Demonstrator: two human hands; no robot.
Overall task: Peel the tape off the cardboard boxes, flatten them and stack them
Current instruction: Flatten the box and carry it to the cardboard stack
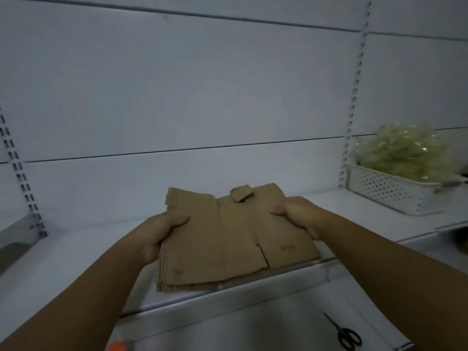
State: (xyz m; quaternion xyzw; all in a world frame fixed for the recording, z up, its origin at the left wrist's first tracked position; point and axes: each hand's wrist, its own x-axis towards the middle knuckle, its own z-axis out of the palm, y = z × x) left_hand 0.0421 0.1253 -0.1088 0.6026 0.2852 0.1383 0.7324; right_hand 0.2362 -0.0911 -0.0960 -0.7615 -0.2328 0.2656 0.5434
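Note:
A stack of flattened brown cardboard boxes (228,239) sits at the front edge of a white shelf (76,254). My left hand (157,234) grips the stack's left side, thumb on top. On the right side, my right hand (298,214) holds it the same way. The top sheet shows flaps, a slit and a small folded tab at its far edge. Several layers show at the stack's near left corner.
A white perforated basket (390,193) heaped with crumpled yellowish tape (402,150) stands on the shelf at the right. Black scissors (344,333) lie on the lower shelf at the bottom right. An orange object (117,347) peeks in at the bottom edge. White back panels rise behind.

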